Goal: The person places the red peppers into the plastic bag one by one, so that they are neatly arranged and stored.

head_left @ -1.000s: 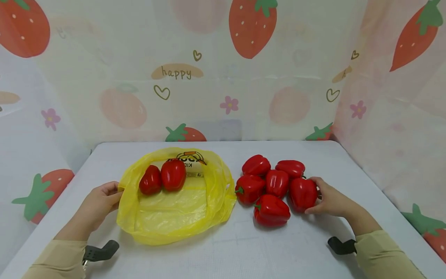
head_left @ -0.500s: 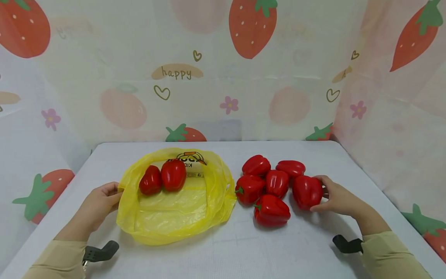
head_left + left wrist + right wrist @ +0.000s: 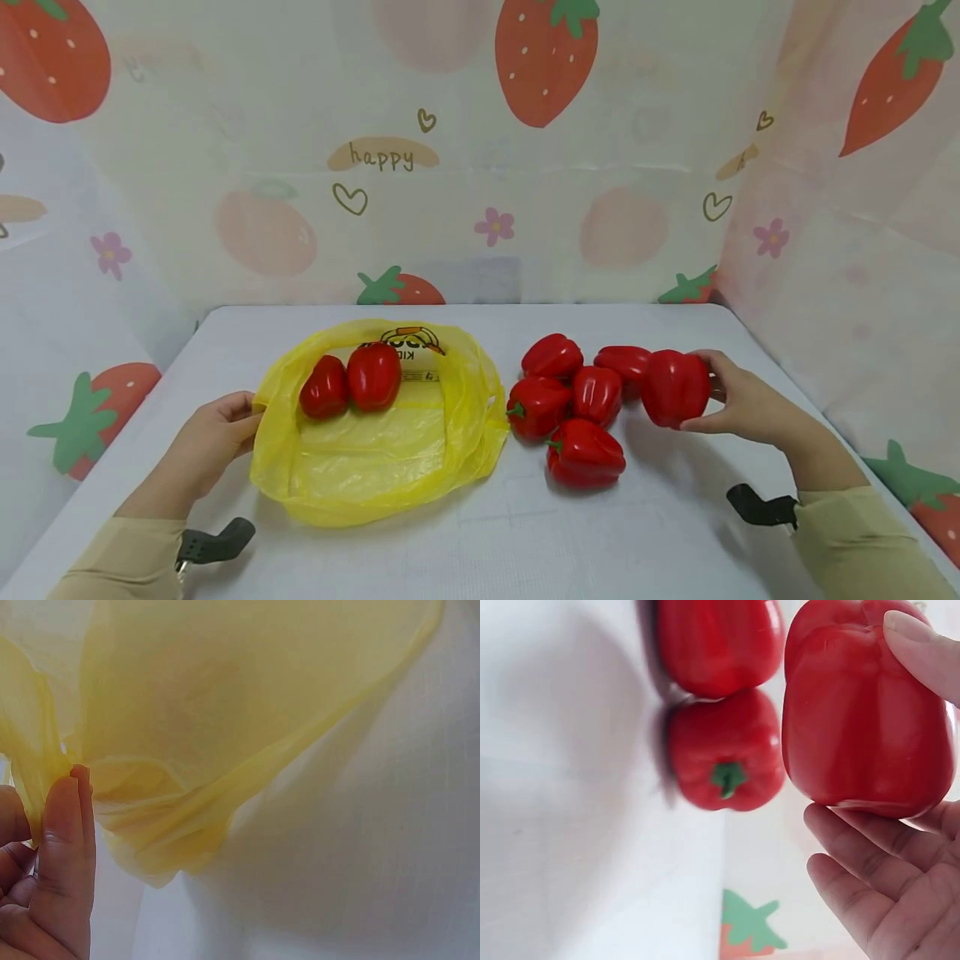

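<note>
My right hand (image 3: pixel 742 400) grips a glossy red bell pepper (image 3: pixel 677 388) between thumb and fingers, raised off the table. The right wrist view shows the held bell pepper (image 3: pixel 866 712) close up, with the thumb (image 3: pixel 922 652) on one side and fingers beneath. On the left, my left hand (image 3: pixel 217 437) pinches the rim of a yellow plastic bag (image 3: pixel 367 508) that lies with its mouth spread wide. Thumb and fingers hold the thin film (image 3: pixel 165 825) in the left wrist view. Inside the bag are two red bell peppers (image 3: pixel 373 377).
Several red bell peppers (image 3: pixel 538 408) lie clustered between the bag and my right hand, one of them (image 3: pixel 585 452) nearer the front. All stand on a white-covered table (image 3: pixel 525 550). A strawberry-printed cloth (image 3: pixel 465 208) encloses the back and sides.
My right hand has lifted the bell pepper off the table, moving it up and to the right, away from the cluster. My left hand and the bag have stayed in place.
</note>
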Motion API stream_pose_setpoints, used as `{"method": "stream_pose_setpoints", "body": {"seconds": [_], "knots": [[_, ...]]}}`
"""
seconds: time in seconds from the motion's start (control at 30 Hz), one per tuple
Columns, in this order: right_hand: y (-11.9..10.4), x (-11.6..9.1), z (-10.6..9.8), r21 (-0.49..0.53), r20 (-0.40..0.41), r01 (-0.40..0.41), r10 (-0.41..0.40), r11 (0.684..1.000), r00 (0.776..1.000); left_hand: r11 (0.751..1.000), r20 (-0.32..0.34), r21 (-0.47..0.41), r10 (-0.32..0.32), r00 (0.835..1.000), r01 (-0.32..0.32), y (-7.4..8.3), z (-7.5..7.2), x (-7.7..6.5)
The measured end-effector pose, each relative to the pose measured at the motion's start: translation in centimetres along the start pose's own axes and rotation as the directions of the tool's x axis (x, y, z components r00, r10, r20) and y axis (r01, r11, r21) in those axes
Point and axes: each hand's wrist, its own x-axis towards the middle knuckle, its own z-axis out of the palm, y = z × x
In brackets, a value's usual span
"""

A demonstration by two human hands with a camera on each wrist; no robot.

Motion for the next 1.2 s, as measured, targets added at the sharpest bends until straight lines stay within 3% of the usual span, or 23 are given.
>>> {"method": "stream_pose_setpoints", "body": {"seconds": [0.3,0.63,1.2], "knots": [[-2.0,1.5,-0.6,0.009,-0.002,0.088,-0.088,0.996,0.996,1.0,0.007,-0.002,0.007,1.0,-0.007,-0.2,0.0,0.1],[-5.3,4.4,0.1,0.032,0.024,0.18,-0.181,0.983,0.983,1.0,0.006,-0.003,0.003,1.0,-0.003,0.0,0.0,0.3],[-11.4,8.9,3.5,0.047,0.116,0.213,-0.218,0.976,0.969,1.0,-0.006,0.012,0.002,1.0,-0.002,0.1,0.0,0.0]]}}
